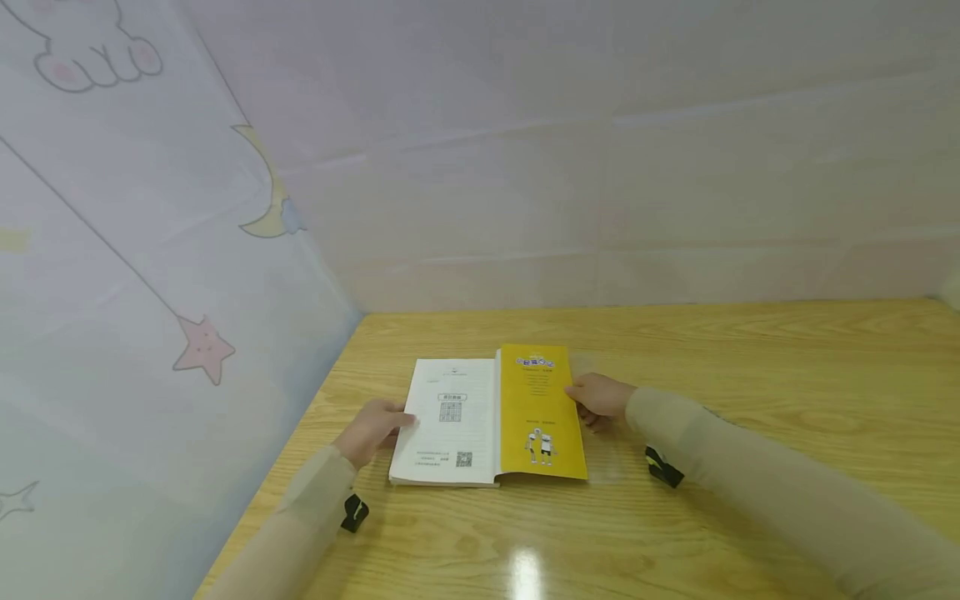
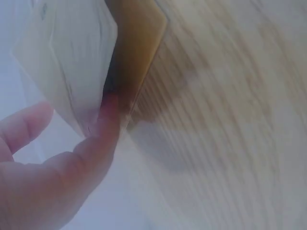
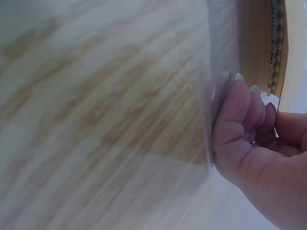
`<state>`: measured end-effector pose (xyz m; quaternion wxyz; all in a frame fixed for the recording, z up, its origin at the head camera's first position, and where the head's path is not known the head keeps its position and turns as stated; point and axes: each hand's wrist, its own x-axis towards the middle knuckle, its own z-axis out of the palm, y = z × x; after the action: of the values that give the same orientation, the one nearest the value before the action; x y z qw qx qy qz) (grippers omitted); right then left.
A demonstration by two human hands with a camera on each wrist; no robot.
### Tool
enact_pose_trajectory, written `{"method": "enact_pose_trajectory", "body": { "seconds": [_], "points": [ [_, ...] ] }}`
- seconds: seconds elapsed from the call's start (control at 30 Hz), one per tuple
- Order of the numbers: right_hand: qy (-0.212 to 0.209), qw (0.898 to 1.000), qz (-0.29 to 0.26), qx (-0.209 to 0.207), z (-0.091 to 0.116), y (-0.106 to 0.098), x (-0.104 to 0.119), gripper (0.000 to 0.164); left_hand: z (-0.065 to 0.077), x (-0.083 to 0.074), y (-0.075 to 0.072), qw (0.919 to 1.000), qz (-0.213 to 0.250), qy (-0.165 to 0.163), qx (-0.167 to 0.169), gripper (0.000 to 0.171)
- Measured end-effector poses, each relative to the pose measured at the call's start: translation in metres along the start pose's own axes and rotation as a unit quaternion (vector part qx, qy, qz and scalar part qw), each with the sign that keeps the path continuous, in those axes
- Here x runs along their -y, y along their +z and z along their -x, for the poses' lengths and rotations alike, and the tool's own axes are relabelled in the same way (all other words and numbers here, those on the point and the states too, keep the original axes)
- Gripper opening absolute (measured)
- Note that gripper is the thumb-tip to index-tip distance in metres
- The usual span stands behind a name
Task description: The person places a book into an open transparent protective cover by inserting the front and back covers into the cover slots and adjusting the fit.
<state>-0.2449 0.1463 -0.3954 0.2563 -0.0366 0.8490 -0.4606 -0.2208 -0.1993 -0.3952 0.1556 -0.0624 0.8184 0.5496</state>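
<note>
An open book lies on the table, its white page (image 1: 431,429) with a grid and a QR code at left and a yellow cover flap (image 1: 542,408) at right. My left hand (image 1: 372,429) grips the book's left edge, thumb over the page. In the left wrist view its fingers reach between the page block (image 2: 81,52) and the cover. My right hand (image 1: 602,397) pinches the outer edge of the yellow flap. A clear plastic sheet (image 1: 606,467) extends past that flap; in the right wrist view the curled fingers (image 3: 232,112) lie against it.
The wooden table (image 1: 750,358) meets a pale cloth wall (image 1: 600,183) at the back. Another wall (image 1: 150,333), printed with a moon and stars, borders the left side. Dark straps hang under both wrists.
</note>
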Motion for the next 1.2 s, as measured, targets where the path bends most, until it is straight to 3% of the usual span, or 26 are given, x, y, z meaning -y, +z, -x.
{"method": "enact_pose_trajectory", "body": {
  "seconds": [0.17, 0.3, 0.57, 0.67, 0.77, 0.93, 1.2],
  "points": [
    [0.003, 1.0, 0.001, -0.002, -0.002, 0.0, 0.0, 0.023, 0.003, -0.005, 0.0, 0.9983, -0.054, -0.018, -0.011, 0.041],
    [0.007, 1.0, 0.016, -0.003, -0.004, 0.0, 0.001, 0.024, 0.009, -0.011, 0.001, 0.9953, -0.095, -0.011, -0.02, 0.038],
    [0.017, 0.998, 0.063, 0.001, -0.004, 0.001, 0.008, 0.025, 0.023, -0.027, 0.01, 0.989, -0.143, 0.027, -0.027, 0.067],
    [0.022, 0.998, 0.063, 0.004, -0.006, 0.001, 0.009, 0.025, 0.022, -0.031, 0.019, 0.9876, -0.148, 0.043, -0.03, 0.068],
    [0.025, 0.998, 0.055, 0.006, -0.007, 0.001, 0.009, 0.026, 0.02, -0.035, 0.031, 0.9821, -0.169, 0.081, -0.021, 0.065],
    [0.026, 0.997, 0.07, -0.003, -0.008, 0.001, 0.007, 0.026, 0.021, -0.046, 0.056, 0.9691, -0.202, 0.14, 0.026, 0.065],
    [0.022, 0.994, 0.105, -0.017, -0.009, 0.002, 0.008, 0.027, 0.016, -0.055, 0.088, 0.9468, -0.258, 0.18, 0.066, 0.085]
  ]
}}
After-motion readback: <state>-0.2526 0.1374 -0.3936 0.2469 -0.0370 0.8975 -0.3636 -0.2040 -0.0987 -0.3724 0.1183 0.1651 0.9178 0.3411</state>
